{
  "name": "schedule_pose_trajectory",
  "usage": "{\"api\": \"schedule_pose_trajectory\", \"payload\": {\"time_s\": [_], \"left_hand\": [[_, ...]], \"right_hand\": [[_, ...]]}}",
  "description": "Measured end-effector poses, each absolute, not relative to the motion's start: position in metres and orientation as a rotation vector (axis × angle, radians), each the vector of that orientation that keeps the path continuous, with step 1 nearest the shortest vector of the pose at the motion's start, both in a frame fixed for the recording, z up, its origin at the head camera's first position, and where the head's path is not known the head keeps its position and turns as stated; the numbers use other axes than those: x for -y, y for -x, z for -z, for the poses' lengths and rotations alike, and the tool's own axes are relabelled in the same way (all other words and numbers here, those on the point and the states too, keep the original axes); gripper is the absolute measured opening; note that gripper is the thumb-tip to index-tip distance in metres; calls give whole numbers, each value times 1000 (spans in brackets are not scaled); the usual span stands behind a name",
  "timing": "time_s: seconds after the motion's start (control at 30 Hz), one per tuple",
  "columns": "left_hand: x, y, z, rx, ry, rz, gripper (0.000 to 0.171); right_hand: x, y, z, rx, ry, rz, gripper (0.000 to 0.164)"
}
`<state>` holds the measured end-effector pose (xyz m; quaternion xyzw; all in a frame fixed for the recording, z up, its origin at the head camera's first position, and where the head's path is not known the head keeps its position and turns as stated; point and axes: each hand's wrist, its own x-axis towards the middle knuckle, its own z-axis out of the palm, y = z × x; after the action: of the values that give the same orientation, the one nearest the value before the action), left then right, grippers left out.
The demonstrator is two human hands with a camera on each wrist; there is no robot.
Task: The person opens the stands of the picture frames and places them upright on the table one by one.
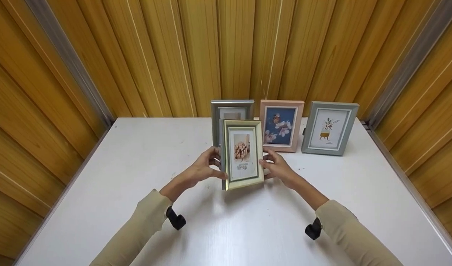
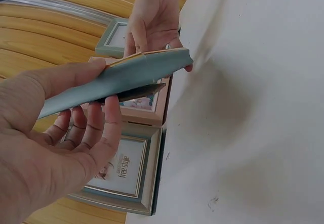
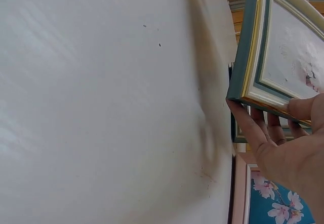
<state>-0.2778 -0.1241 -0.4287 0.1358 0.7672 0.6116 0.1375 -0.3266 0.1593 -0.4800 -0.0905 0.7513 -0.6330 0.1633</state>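
A gold-edged picture frame (image 1: 242, 155) with a flower photo is held upright above the white table, tilted slightly. My left hand (image 1: 202, 168) grips its left side, thumb on the front edge and fingers behind. On the opposite side, my right hand (image 1: 279, 168) pinches the right edge. The left wrist view shows the held frame's blue-green side (image 2: 121, 80) and a dark flap, likely its stand, at the back near the fingers. In the right wrist view, the held frame's corner (image 3: 253, 82) rests over the fingers of my right hand (image 3: 288, 148).
Behind the held frame stands a grey-toned picture frame (image 1: 232, 102), partly hidden. To its right are a pink frame (image 1: 263, 127) with a blossom picture and a grey-green frame (image 1: 329, 149) with a plant picture. Wood-patterned walls (image 1: 233, 48) enclose the white table (image 1: 156, 147).
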Motion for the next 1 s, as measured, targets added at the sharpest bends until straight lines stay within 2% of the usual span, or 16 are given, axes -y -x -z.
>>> {"api": "schedule_pose_trajectory", "payload": {"time_s": [0.33, 0.73, 1.0], "left_hand": [[102, 259, 417, -2245, -570, -1845, 65], [81, 246, 410, -2305, -785, -1803, 67], [78, 246, 418, -2183, -905, -1827, 80]], "right_hand": [[-151, 322, 485, -2043, 292, 1831, 50], [-142, 320, 482, -1880, 331, 1837, 58], [-138, 317, 485, -1822, 289, 1876, 44]]}}
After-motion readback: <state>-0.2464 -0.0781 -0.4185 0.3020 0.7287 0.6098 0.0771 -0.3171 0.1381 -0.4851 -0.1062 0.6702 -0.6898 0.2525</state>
